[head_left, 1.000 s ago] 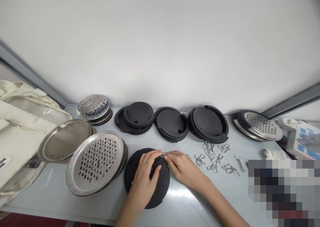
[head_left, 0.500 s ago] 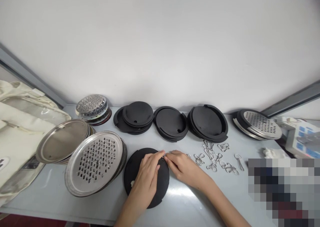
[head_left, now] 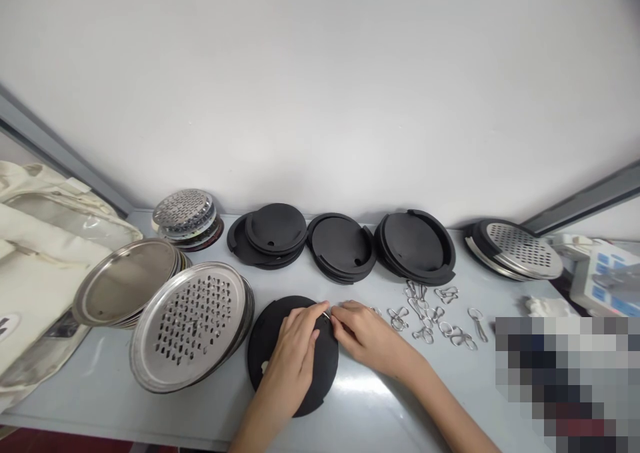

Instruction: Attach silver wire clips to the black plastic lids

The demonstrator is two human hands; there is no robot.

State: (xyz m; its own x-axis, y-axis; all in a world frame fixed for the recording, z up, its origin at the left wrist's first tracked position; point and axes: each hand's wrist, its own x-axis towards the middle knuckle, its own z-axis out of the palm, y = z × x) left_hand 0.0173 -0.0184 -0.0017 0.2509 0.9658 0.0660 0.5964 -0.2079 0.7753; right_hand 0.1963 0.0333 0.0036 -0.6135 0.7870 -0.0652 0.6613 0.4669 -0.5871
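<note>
A round black disc with notches in its rim lies on the table in front of me. My left hand is across it, fingers together and fingertips at the far right rim, keeping hold of the disc. At that same rim, my right hand pinches a small shiny metal clip, mostly covered by the fingertips. Just right of this hand are several loose wire clips with rings. Left of the disc, a round metal grater plate tops a stack.
Plain metal plates are piled at the left beside a cream bag. Smaller grater plates stand behind. Stacked black discs line the wall, with more graters at the right. A pixelated patch covers the lower right corner.
My right fingertips have shifted slightly at the rim, and a little more of the metal clip shows. My left hand and the disc stay in place.
</note>
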